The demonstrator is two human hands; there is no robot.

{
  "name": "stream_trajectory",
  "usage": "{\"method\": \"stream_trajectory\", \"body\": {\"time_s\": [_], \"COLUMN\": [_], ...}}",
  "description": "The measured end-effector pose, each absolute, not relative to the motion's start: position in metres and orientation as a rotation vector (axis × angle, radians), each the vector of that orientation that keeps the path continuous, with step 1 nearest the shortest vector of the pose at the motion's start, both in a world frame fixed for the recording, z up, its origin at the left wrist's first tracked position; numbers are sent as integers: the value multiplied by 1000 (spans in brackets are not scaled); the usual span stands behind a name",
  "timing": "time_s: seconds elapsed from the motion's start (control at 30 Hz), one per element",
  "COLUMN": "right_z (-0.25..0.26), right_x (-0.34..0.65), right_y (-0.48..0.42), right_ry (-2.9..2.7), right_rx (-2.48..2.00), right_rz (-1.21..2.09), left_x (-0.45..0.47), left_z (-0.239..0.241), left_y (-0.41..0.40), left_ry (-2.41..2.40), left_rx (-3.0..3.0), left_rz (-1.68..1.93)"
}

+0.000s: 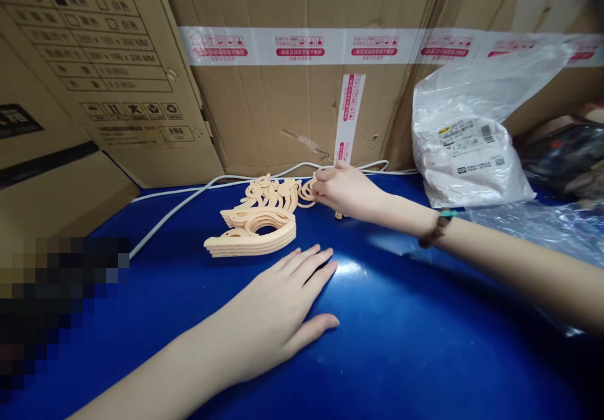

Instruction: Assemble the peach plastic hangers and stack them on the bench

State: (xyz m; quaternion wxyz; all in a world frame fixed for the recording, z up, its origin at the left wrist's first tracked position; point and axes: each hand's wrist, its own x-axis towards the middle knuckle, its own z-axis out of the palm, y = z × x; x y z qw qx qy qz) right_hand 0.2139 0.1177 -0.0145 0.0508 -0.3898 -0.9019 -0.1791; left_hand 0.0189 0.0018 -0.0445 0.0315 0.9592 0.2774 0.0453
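My left hand (295, 303) lies palm down on the blue tabletop (406, 344), its fingers stretched out and the thumb apart. Just beyond its fingertips sits a neat stack of cream curved pieces (255, 240) with rounded cut-outs. Behind that stack is a row of cream S-shaped pieces (278, 194). At the row's right end, my right hand (346, 190) has curled fingers closed at some cream ring-shaped pieces (306, 193); its fingertips partly cover them. A small cream bit (338, 215) shows below the right hand.
Cardboard boxes (283, 111) stand along the back and left. A white cable (177, 209) runs behind the pieces. On the right are a white plastic bag (472, 149) with a label and clear plastic film (533, 231) under my right forearm.
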Motion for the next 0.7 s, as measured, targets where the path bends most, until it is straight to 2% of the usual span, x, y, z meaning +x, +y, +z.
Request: {"method": "stream_trajectory", "body": {"time_s": [0.1, 0.3, 0.4, 0.57, 0.7], "right_z": [-5, 1, 2, 4, 2], "right_x": [231, 269, 276, 282, 289], "right_y": [99, 27, -2, -14, -8], "right_ry": [-2696, -2766, -2769, -2720, -2671], "right_rx": [-1172, -1004, -1004, -959, -872], "right_rz": [-486, 74, 383, 543, 543], "left_x": [19, 21, 21, 17, 16], "left_z": [-43, -39, -42, -48, -47], "left_y": [1, 0, 3, 13, 17], "left_ry": [839, 828, 801, 747, 682], "left_rx": [2988, 3049, 3077, 3120, 3108], "left_rz": [193, 585, 640, 638, 717]}}
